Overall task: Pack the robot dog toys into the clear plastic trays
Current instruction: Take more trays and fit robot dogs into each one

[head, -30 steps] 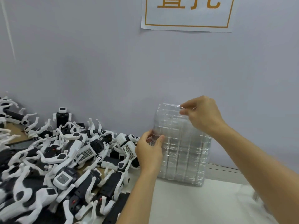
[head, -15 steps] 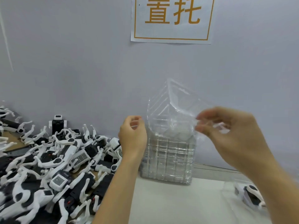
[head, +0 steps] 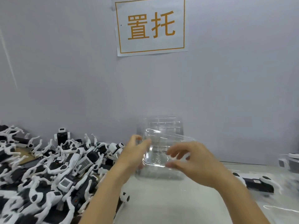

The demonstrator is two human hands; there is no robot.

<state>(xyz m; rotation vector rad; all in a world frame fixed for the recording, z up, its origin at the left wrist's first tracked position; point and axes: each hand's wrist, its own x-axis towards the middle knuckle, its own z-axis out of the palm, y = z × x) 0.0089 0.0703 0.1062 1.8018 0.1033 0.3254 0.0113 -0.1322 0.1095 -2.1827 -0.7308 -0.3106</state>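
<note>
I hold one clear plastic tray (head: 159, 153) in the air with both hands, just in front of the stack of clear trays (head: 168, 125) that leans upright against the wall. My left hand (head: 135, 153) grips the tray's left edge. My right hand (head: 195, 164) pinches its right side between thumb and fingers. The tray has nothing in it. A big heap of black-and-white robot dog toys (head: 53, 168) covers the table on the left, close to my left forearm.
A robot dog in a clear tray (head: 257, 184) lies on the white table (head: 169, 204) at the right. Another white item (head: 289, 160) sits at the far right edge. A paper sign (head: 151, 26) hangs on the grey wall.
My right hand pulled one tray up off the stack and brought it down and toward me. My left hand left the stack's side and took the tray's left edge.
</note>
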